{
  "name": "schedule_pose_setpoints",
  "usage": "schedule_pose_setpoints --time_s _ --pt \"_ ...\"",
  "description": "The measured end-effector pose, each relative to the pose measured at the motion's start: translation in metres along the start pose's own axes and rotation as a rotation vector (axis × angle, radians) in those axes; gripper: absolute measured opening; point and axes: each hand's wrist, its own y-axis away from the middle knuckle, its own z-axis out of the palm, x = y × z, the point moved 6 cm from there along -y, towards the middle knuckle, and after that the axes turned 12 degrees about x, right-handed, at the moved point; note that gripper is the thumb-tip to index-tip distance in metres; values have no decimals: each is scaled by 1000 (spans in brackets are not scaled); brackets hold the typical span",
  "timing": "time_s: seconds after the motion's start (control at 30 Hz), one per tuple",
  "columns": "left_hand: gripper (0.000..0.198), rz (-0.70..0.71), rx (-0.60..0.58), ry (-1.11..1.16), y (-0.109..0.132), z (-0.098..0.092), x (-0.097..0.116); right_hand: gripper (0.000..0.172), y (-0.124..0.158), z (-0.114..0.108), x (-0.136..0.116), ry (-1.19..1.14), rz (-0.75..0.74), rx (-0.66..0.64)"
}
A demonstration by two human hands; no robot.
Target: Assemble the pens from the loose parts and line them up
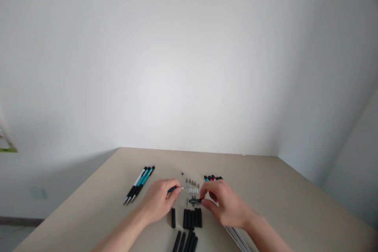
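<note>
My left hand (165, 197) pinches a dark teal pen barrel (172, 189), and a thin silvery rod sticks out of it to the right. In my right hand (220, 201), thumb and fingertips close on a short dark tube-shaped pen part (194, 201), which points left. The two held pieces are apart. Between the hands lie small grey cone tips (190, 181) and white pieces (193, 190) in rows. Below them rest several short black grip sleeves (192, 219), with a single black sleeve (173, 218) to their left.
At left lie assembled pens (139, 185) in teal, white and black. Coloured barrels (212, 178) lie behind my right hand, partly hidden. White thin refills (238, 238) run under my right wrist. More black tubes (185, 242) reach the bottom edge. A wall (189, 67) stands behind the table.
</note>
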Motion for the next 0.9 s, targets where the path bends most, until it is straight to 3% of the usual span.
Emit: schedule_pose_setpoints --time_s 0.3,0.47,0.67,0.9 --pt "31 100 114 145 -2 -11 12 10 -4 -9 3 -97 3 253" --pt "29 240 45 256 3 -6 21 9 -5 7 0 -245 62 250" --pt "27 244 32 308 4 -4 25 10 -5 18 -2 -474 152 204" --pt "31 182 115 237 4 -5 16 10 -5 18 2 -295 114 199"
